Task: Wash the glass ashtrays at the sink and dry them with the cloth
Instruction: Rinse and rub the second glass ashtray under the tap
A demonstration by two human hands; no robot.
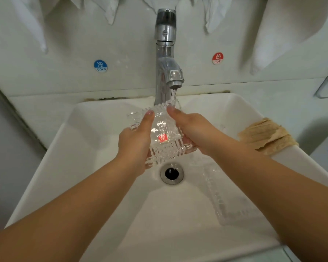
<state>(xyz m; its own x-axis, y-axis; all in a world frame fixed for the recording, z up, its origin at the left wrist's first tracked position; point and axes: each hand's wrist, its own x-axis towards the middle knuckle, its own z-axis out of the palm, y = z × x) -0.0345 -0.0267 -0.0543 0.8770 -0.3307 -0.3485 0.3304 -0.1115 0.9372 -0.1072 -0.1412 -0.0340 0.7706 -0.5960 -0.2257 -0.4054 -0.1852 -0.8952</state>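
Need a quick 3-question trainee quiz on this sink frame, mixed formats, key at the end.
1. True or false: water is running from the tap onto the held ashtray.
2. Which hands grip that ashtray? A) left only B) right only C) both
3. Fill in: the second ashtray lies in the ___, under the right forearm.

Key:
1. True.
2. C: left hand and right hand.
3. Sink. The tan cloth sits on its right rim.

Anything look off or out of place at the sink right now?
Nothing broken or spilled. Dark grime lines the seam behind the sink. A second ashtray lies in the basin under the right forearm, easy to knock.
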